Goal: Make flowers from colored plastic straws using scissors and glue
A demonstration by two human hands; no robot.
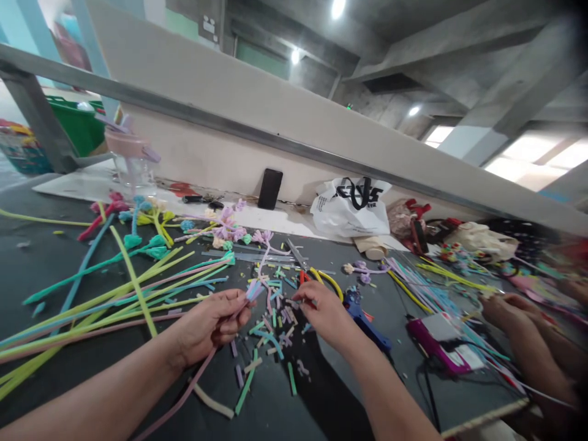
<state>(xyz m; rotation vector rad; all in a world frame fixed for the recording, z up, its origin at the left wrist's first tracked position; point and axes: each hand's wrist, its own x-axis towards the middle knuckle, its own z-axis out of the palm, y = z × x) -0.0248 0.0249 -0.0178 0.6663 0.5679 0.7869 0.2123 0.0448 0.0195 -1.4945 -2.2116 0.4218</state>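
The left hand (pixel 212 323) was clenched around a long pale pink fuzzy pipe cleaner (pixel 193 383), its fingers pinching the stem near its far tip so that the rest trailed loosely back toward the near edge of the dark grey worktable (pixel 68 361), leaving the tip free to be worked. The right hand (pixel 324 313) hovered just to the right, fingers curled down over a scatter of short cut pipe-cleaner pieces (pixel 271 343) in green, pink and blue; whether it had pinched one up could not be told. These offcuts lay between and just beyond the two hands, within easy reach. To the left, a fan of long uncut yellow-green, teal and pink stems (pixel 114 300) was spread flat, apparently as stock. Farther off lay finished twisted flowers in lilac and teal (pixel 225 229). Red-and-yellow-handled cutters (pixel 316 277) rested just beyond the right hand, and a blue glue gun (pixel 362 315) lay beside its wrist, both handy. A black phone (pixel 269 188) leaned upright against the far wall, beside a white plastic bag (pixel 349 208). At the right, another person's hand (pixel 505 309) rested near a magenta device (pixel 436 340).
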